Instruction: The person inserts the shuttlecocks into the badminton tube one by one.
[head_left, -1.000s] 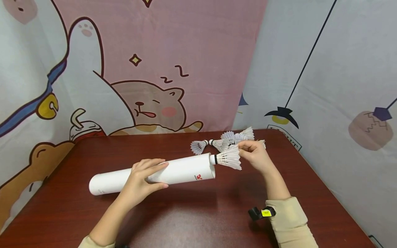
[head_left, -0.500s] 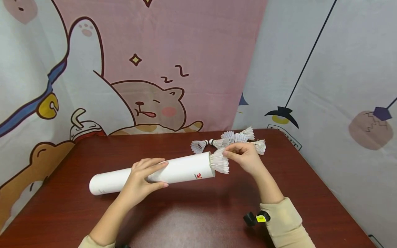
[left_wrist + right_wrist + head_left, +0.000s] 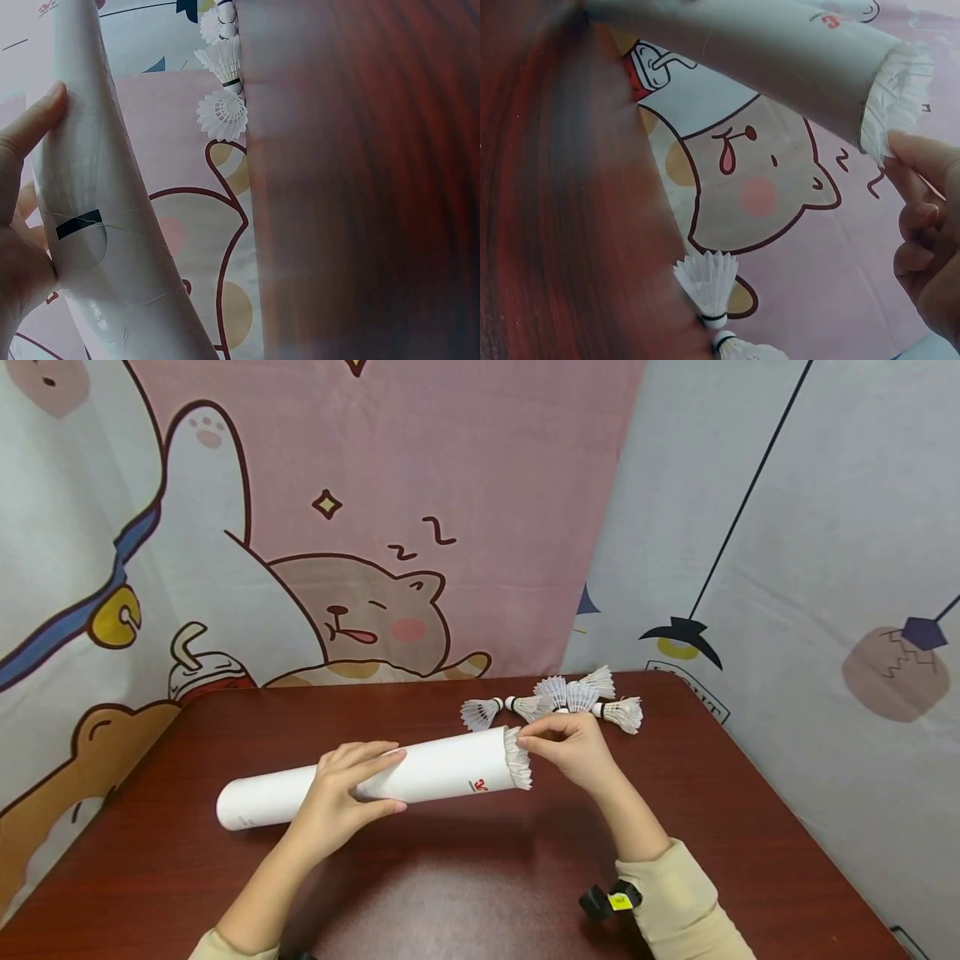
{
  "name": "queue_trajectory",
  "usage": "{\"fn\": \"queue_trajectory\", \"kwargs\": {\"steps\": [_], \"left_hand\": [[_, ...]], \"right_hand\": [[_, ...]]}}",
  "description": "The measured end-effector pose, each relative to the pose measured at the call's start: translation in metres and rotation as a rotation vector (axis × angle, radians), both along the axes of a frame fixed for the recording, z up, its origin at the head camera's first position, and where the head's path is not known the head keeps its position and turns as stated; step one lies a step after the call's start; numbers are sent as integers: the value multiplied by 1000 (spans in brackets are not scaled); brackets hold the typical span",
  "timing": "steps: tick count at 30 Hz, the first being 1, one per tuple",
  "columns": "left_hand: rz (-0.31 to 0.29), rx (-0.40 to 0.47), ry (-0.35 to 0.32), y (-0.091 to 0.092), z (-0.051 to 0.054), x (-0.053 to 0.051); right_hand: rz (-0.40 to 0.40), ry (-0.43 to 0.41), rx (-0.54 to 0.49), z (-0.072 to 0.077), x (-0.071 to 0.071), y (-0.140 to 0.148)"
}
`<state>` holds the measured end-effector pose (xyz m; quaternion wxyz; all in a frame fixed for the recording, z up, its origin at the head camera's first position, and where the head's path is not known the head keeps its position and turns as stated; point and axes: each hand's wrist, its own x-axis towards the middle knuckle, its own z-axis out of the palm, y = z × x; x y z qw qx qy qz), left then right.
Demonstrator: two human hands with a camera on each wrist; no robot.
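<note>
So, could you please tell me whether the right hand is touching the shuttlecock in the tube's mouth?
Touching: the right wrist view shows the right hand pinching the shuttlecock by its feather edge.

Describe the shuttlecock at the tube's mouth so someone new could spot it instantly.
At the dark red table, find the long white tube held by the left hand. The shuttlecock sits in its open right end, pinched by the right hand. Only its feather tips poke out, whereas the other visible shuttlecocks lie loose on the table behind.
</note>
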<state>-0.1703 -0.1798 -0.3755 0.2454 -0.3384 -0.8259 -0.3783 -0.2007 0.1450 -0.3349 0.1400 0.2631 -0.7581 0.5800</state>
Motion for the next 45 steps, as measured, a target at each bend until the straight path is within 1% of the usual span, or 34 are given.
{"fn": "queue_trajectory", "kwargs": {"steps": [4, 9, 13, 18, 20, 22, 27, 31, 34, 37, 39, 41, 45], "left_hand": [[-4, 4, -1, 0, 0, 0], [-7, 7, -8, 0, 0, 0], [-4, 9, -10, 0, 0, 0], [-7, 7, -28, 0, 0, 1], [-9, 7, -29, 1, 0, 1], [-7, 8, -27, 1, 0, 1], [-5, 7, -6, 1, 0, 1], [-6, 8, -12, 1, 0, 1], [-3, 8, -13, 1, 0, 1], [-1, 10, -6, 0, 1, 1], [-5, 12, -4, 0, 0, 0], [-11, 12, -3, 0, 0, 0], [-14, 13, -2, 1, -1, 0]], "right_hand": [[-19, 17, -6, 7, 9, -8], [-8, 59, -8, 6, 12, -17], [-27, 70, -30, 4, 15, -23], [-40, 140, 10, 2, 18, -30], [-57, 152, 26, 2, 19, -31], [-85, 137, 25, 2, 19, -32], [-146, 57, 5, 4, 20, -31], [-156, 50, -19, 5, 20, -30], [-150, 79, -54, 5, 18, -26], [-177, 93, -106, 5, 12, -18], [-218, 78, -130, 3, 6, -11], [-262, 47, -145, 0, 0, -5], [-318, -1, -141, -12, -12, 6]]}}
